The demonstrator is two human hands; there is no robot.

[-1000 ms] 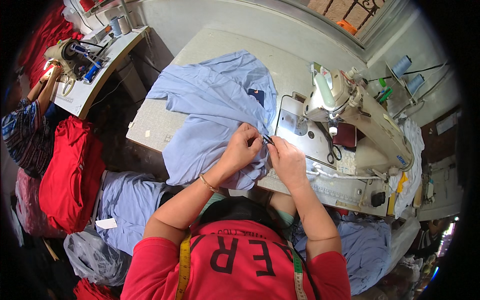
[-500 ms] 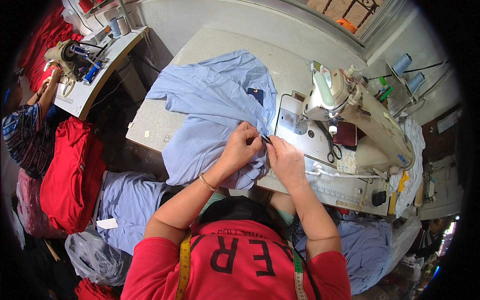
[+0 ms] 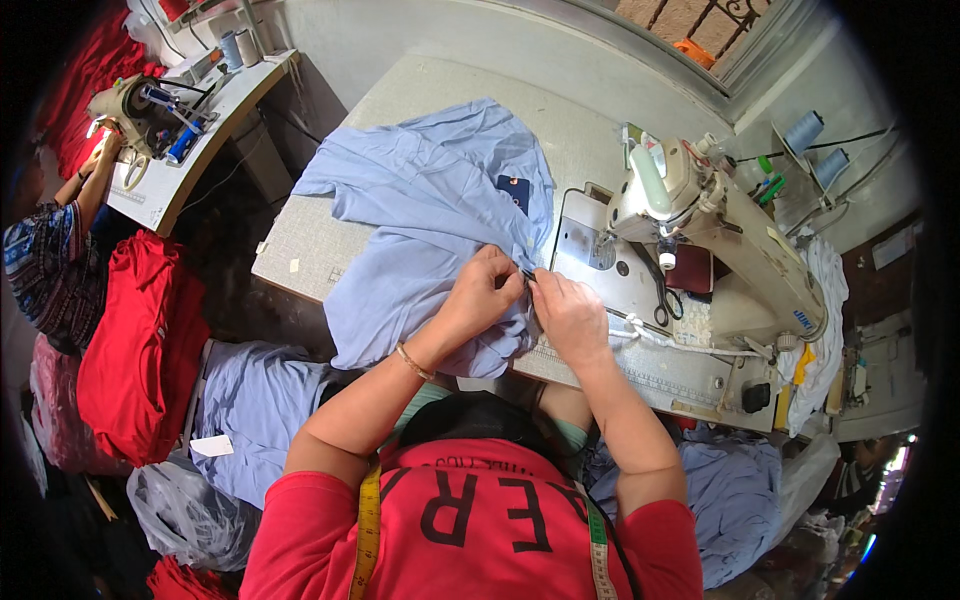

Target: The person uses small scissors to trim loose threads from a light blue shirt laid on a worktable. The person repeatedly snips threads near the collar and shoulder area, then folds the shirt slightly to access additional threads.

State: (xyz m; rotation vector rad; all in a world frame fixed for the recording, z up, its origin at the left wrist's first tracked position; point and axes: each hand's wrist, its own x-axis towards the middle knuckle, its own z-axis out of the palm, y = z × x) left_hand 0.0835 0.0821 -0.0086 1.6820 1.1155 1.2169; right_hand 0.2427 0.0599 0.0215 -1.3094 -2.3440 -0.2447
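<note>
A light blue garment (image 3: 410, 190) lies spread and rumpled over the sewing table, with a dark label patch (image 3: 514, 192) showing on it. At its near right edge, my left hand (image 3: 487, 290) is closed, pinching a bit of the blue cloth. My right hand (image 3: 568, 315) meets it there, fingers closed around a small dark tool (image 3: 529, 274); its exact kind is too small to make out. The fingertips of both hands nearly touch over the cloth. Just right of them stands a sewing machine (image 3: 700, 195), its needle area beside the garment.
Black-handled scissors (image 3: 665, 300) and a dark red pad (image 3: 690, 270) lie under the machine arm. Blue thread cones (image 3: 803, 130) stand behind it. At the left, a co-worker's hand (image 3: 108, 145) is at another machine (image 3: 128, 105). Red cloth (image 3: 145, 350) and blue cloth (image 3: 255, 410) hang nearby.
Both hands stay at the same spot on the garment, with only slight finger movement around the small dark tool. The co-worker's hand and arm have shifted slightly.
</note>
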